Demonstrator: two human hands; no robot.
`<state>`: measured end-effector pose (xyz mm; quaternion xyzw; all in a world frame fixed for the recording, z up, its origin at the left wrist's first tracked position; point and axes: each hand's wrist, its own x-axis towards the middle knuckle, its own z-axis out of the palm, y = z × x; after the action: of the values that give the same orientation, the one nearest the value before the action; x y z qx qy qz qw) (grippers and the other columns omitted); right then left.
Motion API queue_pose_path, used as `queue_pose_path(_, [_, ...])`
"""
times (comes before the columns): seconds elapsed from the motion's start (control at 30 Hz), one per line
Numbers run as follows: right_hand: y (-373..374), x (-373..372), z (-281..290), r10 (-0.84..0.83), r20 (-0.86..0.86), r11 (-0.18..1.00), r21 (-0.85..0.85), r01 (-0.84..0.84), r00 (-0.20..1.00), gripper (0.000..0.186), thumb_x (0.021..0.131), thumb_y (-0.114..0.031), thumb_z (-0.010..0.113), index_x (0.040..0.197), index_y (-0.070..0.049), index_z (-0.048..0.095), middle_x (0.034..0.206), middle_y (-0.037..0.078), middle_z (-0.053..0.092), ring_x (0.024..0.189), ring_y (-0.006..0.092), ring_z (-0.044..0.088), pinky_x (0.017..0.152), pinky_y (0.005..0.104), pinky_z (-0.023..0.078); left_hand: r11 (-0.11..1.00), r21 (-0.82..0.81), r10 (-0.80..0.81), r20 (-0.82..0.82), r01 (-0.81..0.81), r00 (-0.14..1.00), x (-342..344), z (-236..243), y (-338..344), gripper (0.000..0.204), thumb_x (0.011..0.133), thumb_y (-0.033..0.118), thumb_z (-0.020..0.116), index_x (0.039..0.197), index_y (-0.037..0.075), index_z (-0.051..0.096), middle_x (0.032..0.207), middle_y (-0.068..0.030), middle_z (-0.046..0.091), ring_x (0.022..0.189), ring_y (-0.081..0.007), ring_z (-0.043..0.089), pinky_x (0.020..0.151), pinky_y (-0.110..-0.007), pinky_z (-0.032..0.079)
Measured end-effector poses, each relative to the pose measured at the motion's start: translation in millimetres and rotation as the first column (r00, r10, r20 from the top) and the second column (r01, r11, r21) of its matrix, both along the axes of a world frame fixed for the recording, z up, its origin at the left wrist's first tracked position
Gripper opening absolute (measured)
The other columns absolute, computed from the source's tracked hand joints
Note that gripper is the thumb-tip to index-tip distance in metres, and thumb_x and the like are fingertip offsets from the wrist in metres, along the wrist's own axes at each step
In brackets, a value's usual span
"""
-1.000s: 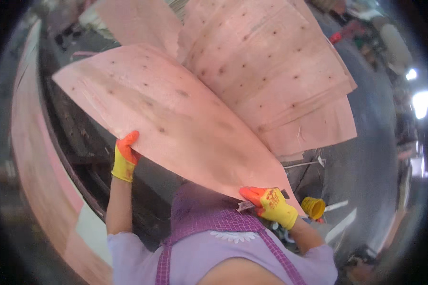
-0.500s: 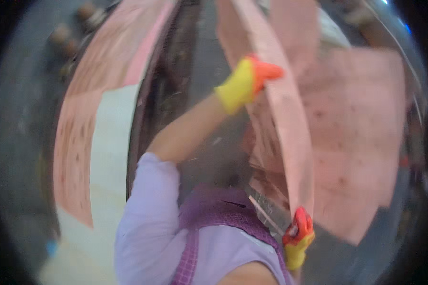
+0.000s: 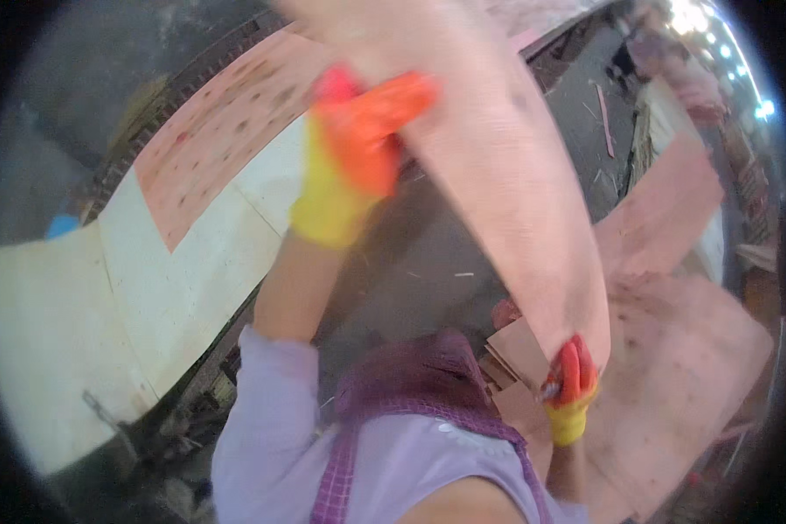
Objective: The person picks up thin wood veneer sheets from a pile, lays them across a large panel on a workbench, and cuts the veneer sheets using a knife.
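Observation:
Both my hands wear yellow gloves with orange-red palms and fingers. Between them hangs a long, pale pink wood veneer strip [image 3: 515, 183], bowed in the fisheye view and smeared by motion. My left hand [image 3: 358, 144] is closed on its left edge at the upper part, thumb laid across the face. At the near lower end, my right hand [image 3: 572, 380] pinches the corner. A small greyish bit shows beside the right fingers; I cannot make out what it is. The strip's far end runs out of the top of the picture.
To the left, a long bench carries pale sheets [image 3: 183, 306] with a spotted pink veneer piece [image 3: 227, 131] on top. More pink veneer sheets [image 3: 681, 367] lie piled at my right. Scraps are strewn on the dark floor [image 3: 437, 253]. Bright lamps shine at the far right.
I have turned leftward, so the bench now spreads across the left and top. My left hand has swung left with the veneer's upper part, now nearer the bench. Both hands keep their hold.

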<state>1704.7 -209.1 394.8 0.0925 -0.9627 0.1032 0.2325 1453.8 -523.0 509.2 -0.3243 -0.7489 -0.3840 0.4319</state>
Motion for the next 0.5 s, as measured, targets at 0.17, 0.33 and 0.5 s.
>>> queue_pose_path(0.17, [24,-145,-24,0.307,-0.122,0.927,0.264,-0.267,0.944,0.057,0.058,-0.006,0.059,0.114,-0.010,0.052,0.114,0.008,0.054,0.078,0.0251,0.053,0.067,0.0354,0.040,0.471,0.882,-0.407,0.252,-0.035,0.878,61,-70,-47,0.028,0.080,0.004,0.057,0.109,0.007,0.055,0.110,-0.0100,0.056,0.101,-0.0226,0.053,0.090,-0.037,0.043])
queue_pose_path(0.33, [2,-278,-71,0.359,0.016,0.905,0.239,-0.352,0.933,0.054,0.058,-0.006,0.057,0.111,-0.015,0.052,0.106,0.007,0.053,0.085,0.0265,0.051,0.069,0.0381,0.041,0.047,0.958,-0.417,0.276,-0.283,0.866,114,-168,-15,0.042,0.082,0.006,0.059,0.121,0.009,0.046,0.118,-0.0056,0.051,0.110,-0.0218,0.048,0.095,-0.040,0.040])
queue_pose_path(0.5, [-5,-346,-199,0.063,0.141,0.977,-0.212,-0.032,0.988,0.037,0.062,-0.006,0.057,0.099,-0.010,0.054,0.096,0.014,0.054,0.084,0.0331,0.053,0.071,0.0423,0.043,-0.495,0.761,-0.576,0.076,-0.421,0.814,127,-351,21,0.027,0.086,0.005,0.052,0.112,0.000,0.048,0.113,-0.0103,0.053,0.108,-0.0233,0.049,0.098,-0.039,0.038])
